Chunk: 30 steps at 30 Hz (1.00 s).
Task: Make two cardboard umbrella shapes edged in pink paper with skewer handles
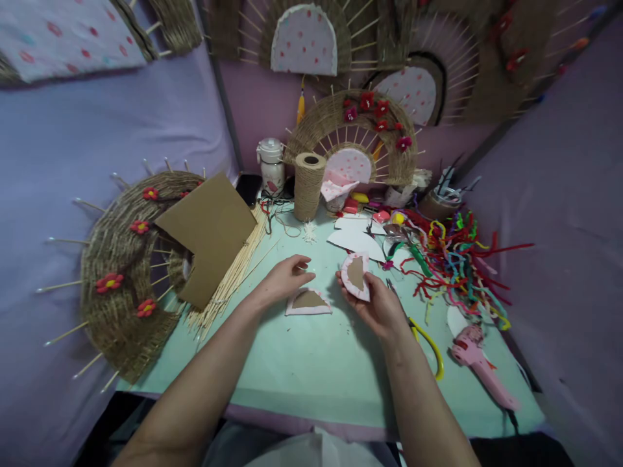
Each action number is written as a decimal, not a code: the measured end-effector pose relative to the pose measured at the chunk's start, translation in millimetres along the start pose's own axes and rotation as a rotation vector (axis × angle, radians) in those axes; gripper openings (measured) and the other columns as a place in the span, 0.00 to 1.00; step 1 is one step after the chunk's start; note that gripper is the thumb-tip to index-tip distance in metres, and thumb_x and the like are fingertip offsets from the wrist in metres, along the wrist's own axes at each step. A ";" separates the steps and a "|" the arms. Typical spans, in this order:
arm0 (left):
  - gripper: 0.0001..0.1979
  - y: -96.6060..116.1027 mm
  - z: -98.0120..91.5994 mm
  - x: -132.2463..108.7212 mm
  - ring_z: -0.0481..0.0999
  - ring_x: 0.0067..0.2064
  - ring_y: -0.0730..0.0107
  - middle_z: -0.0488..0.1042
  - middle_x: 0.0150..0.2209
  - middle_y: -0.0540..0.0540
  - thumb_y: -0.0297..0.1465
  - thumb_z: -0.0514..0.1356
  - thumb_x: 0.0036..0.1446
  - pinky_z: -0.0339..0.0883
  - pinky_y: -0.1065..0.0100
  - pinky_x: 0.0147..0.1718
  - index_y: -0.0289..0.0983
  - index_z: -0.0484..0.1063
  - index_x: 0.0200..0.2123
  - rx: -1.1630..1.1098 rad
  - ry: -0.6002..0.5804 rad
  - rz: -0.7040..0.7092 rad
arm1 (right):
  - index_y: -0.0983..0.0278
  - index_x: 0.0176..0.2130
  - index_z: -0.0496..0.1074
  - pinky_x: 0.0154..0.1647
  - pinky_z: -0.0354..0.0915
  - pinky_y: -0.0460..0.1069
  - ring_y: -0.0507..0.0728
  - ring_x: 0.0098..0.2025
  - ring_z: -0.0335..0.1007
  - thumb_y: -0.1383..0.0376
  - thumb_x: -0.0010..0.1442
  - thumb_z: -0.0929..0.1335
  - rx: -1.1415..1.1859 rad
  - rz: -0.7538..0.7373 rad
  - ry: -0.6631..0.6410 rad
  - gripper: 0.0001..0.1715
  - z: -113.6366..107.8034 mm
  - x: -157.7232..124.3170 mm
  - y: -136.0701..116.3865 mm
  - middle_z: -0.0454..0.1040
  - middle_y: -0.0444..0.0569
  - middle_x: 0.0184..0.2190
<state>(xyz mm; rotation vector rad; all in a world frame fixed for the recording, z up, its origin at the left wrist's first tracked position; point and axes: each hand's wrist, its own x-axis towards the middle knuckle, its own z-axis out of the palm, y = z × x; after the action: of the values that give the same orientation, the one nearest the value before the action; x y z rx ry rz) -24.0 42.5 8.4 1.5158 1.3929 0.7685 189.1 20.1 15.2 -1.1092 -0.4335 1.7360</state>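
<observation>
My right hand (377, 301) grips a cloth-edged cardboard half-circle (355, 272), brown cardboard showing in its middle and pale spotted cloth folded round its rim. The piece is held up on its side above the table. A second cloth-edged half-circle (308, 301) lies flat on the table, its straight edge toward me. Just above and left of it, my left hand (286, 275) hovers with bent fingers held apart and nothing between them. Yellow-handled scissors (431, 350) lie beside my right forearm, partly hidden by it.
A pink glue gun (481, 370) with a cord lies at right, near tangled pipe cleaners (457, 259). A twine spool (308, 188) and a lidded jar (271, 167) stand at the back. Cut cardboard (209, 227), thin sticks (228, 285) and a flowered twine fan (114, 259) occupy the left.
</observation>
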 end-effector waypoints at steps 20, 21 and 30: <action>0.39 -13.1 -9.9 -9.0 0.64 0.54 0.50 0.67 0.53 0.39 0.32 0.60 0.48 0.57 0.52 0.52 0.37 0.50 0.63 0.688 0.003 0.248 | 0.63 0.46 0.72 0.37 0.69 0.49 0.58 0.42 0.73 0.61 0.49 0.74 -0.104 0.084 -0.021 0.24 -34.8 -85.3 50.9 0.77 0.51 0.44; 0.39 -13.6 -13.6 -1.9 0.63 0.55 0.49 0.67 0.53 0.38 0.32 0.60 0.49 0.57 0.51 0.52 0.37 0.50 0.63 0.709 0.012 0.236 | 0.63 0.47 0.72 0.37 0.69 0.49 0.57 0.42 0.72 0.60 0.49 0.74 -0.109 0.071 -0.015 0.25 -30.0 -84.2 56.1 0.76 0.51 0.45; 0.29 -18.3 -5.3 -32.3 0.62 0.59 0.56 0.64 0.58 0.39 0.33 0.57 0.57 0.56 0.53 0.57 0.38 0.55 0.61 0.592 0.183 0.237 | 0.64 0.50 0.65 0.42 0.70 0.54 0.59 0.40 0.74 0.52 0.48 0.74 -0.288 0.125 -0.071 0.34 -29.2 -97.1 69.8 0.75 0.53 0.41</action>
<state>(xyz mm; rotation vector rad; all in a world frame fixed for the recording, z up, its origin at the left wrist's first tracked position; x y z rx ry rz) -41.7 11.1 -1.9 2.1397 1.6920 0.6801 184.1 -101.5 -3.0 -1.3036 -0.6876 1.8667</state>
